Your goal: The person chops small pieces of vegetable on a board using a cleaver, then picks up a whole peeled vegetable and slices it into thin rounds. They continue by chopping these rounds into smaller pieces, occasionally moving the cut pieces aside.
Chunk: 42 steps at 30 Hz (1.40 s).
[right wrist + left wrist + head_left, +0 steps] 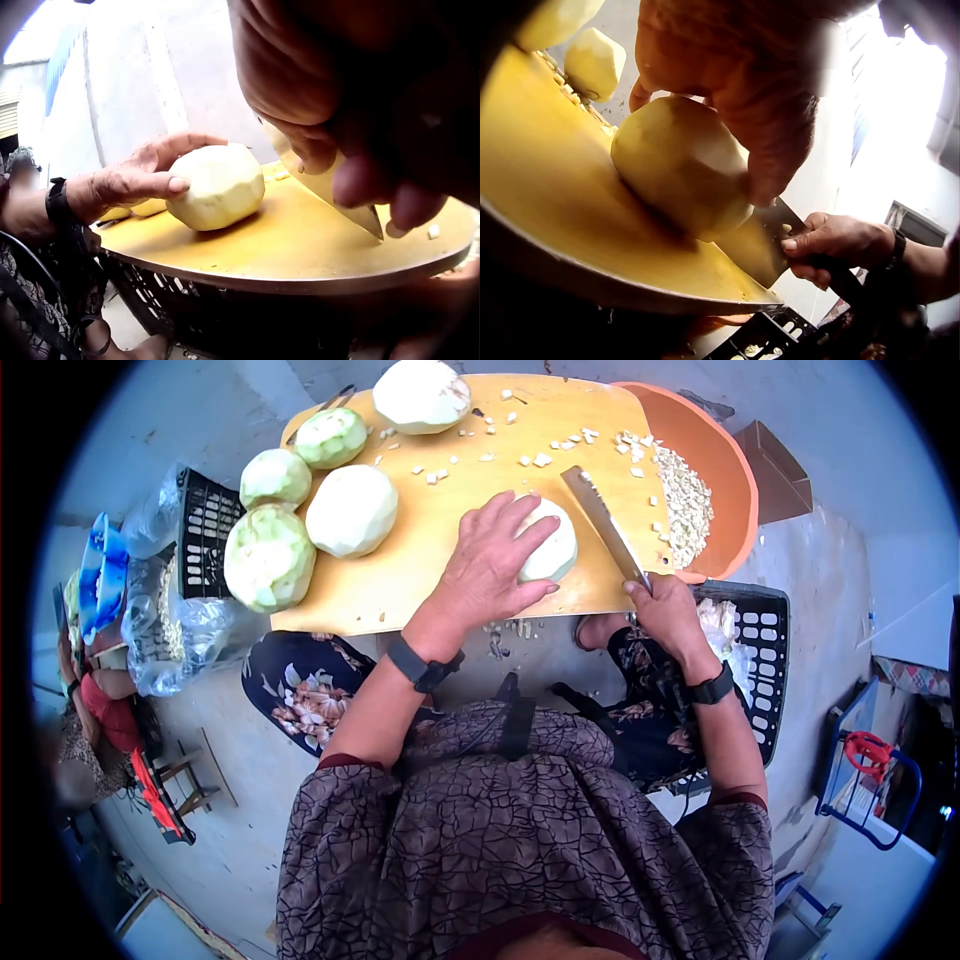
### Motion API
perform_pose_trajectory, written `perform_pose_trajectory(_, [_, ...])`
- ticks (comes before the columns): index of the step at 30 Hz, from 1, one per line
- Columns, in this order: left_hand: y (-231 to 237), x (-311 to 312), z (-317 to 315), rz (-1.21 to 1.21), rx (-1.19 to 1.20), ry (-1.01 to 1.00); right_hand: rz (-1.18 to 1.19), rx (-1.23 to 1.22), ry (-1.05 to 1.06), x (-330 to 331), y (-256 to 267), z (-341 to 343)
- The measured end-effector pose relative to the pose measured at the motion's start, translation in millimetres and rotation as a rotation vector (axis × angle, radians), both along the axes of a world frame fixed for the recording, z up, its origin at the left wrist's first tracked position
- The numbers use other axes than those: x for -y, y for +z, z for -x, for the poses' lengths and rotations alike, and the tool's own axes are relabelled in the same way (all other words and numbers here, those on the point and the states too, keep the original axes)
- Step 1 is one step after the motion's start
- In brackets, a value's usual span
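My left hand [488, 560] grips a peeled, round, pale vegetable [552, 548] from its left side, with the fingers over the top and the thumb low on its near side. The vegetable [217, 187] sits on the yellow cutting board [450, 500] near its front edge. To the right of it my right hand [668, 615] grips a broad-bladed kitchen knife [606, 525] by the handle. Its blade stays apart from the vegetable in the head view, slanting away and to the left over the board. In the right wrist view, the fingers hide part of the blade [330, 187].
Several peeled vegetables [352, 510] stand at the board's left side and far edge. Small white cubes [541, 460] lie scattered across the board. More fill an orange basin [725, 470] at its right end. Black crates [765, 670] stand below right and at left.
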<state>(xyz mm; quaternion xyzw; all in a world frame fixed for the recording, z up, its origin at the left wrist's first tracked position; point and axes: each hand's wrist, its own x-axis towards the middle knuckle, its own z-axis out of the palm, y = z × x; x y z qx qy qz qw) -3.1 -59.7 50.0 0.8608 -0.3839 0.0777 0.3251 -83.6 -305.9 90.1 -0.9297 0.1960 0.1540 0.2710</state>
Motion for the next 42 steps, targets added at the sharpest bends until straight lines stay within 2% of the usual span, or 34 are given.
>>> perform_pose_trajectory(9, [22, -17, -17, -0.121, -0.074, -0.267, -0.011, 0.007, 0.048, 8, -5, -1])
perform_pose_trajectory(12, [27, -15, -12, -0.097, -0.118, -0.230, -0.089, -0.001, 0.010, 14, -11, -3])
perform_pose_trajectory(14, [29, -6, -3, -0.078, -0.105, -0.138, -0.129, 0.036, 0.007, 20, -20, -1])
perform_pose_trajectory(18, [20, 6, 1, -0.106, -0.098, -0.049, -0.167, -0.043, -0.030, 10, -3, -6])
perform_pose_trajectory(21, [23, 3, -3, -0.112, -0.093, -0.099, -0.094, -0.026, 0.038, 6, 3, -4])
perform_pose_trajectory(24, [23, -7, -14, -0.114, -0.146, -0.250, -0.046, -0.006, 0.102, 6, 6, -6])
perform_pose_trajectory(27, [33, -12, -19, -0.201, -0.130, -0.327, -0.019, 0.023, 0.144, 7, 5, -5])
perform_pose_trajectory(31, [38, -10, -13, -0.136, -0.187, -0.196, 0.003, 0.050, 0.175, 9, 4, -6])
perform_pose_trajectory(38, [23, 1, -4, -0.111, -0.185, -0.085, 0.088, 0.170, 0.296, 14, -13, 2])
perform_pose_trajectory(42, [22, 3, -2, -0.109, -0.172, -0.060, 0.110, 0.169, 0.291, 12, -16, 4])
